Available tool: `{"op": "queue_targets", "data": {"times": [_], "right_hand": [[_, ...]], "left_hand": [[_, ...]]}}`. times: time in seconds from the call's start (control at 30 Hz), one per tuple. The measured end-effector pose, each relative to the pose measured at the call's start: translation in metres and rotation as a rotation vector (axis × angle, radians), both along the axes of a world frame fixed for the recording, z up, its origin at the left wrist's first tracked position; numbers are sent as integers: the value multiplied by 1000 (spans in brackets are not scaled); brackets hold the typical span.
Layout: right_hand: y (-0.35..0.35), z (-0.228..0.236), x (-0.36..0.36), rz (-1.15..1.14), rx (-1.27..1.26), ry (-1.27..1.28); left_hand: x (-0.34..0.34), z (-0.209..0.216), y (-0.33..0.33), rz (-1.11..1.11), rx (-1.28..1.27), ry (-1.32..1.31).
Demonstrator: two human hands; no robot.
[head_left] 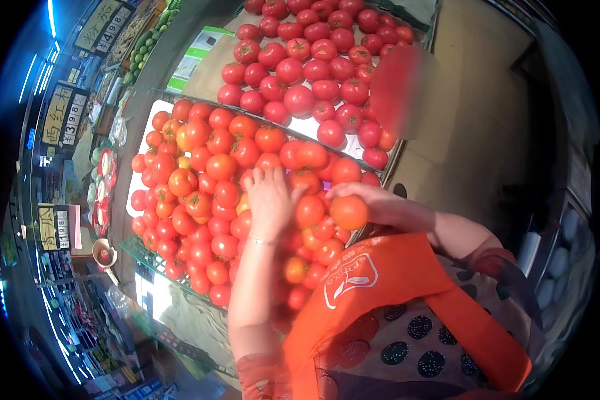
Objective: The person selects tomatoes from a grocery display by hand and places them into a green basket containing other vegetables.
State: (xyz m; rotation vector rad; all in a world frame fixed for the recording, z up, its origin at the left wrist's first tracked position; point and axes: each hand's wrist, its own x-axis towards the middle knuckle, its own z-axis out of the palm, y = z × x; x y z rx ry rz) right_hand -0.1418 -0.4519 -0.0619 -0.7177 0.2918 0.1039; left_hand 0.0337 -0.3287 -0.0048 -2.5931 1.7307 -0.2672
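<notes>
My left hand (pixel 271 199) lies palm down on a heap of orange-red tomatoes (pixel 219 142). Its fingers reach forward and its thumb stands apart, with no tomato visibly gripped. At the right side of the heap, my right hand (pixel 375 202) closes around an orange-red tomato (pixel 349 213); some of its fingers are hidden behind that fruit. Another tomato (pixel 309 211) sits between my two hands. Several tomatoes under my left palm are partly covered.
Beyond a dark divider, pinker tomatoes (pixel 299 100) fill a second bin. A green mesh edge (pixel 155 259) borders the near left of the heap. Price signs (pixel 64 113) and other produce line the left. A tiled floor (pixel 477 100) lies to the right.
</notes>
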Motion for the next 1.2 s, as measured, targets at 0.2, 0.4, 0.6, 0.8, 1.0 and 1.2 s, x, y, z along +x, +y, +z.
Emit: {"op": "queue_targets", "data": {"times": [0.2,0.4,0.6,0.8,1.0,1.2], "right_hand": [[4,11,36,44,155,37],[2,-34,44,22,466,-22],[12,-13,23,-1,289,-161],[21,14,23,142,96,-325],[26,36,29,203,-200,-445],[35,31,32,202,-159,-449]], "left_hand": [[15,-17,-15,-99,283,32],[18,-11,-18,-38,303,222],[-3,10,13,40,-75,293],[-21,11,50,165,-532,548],[-33,1,76,266,-838,951],[-36,-7,89,311,-786,758]]}}
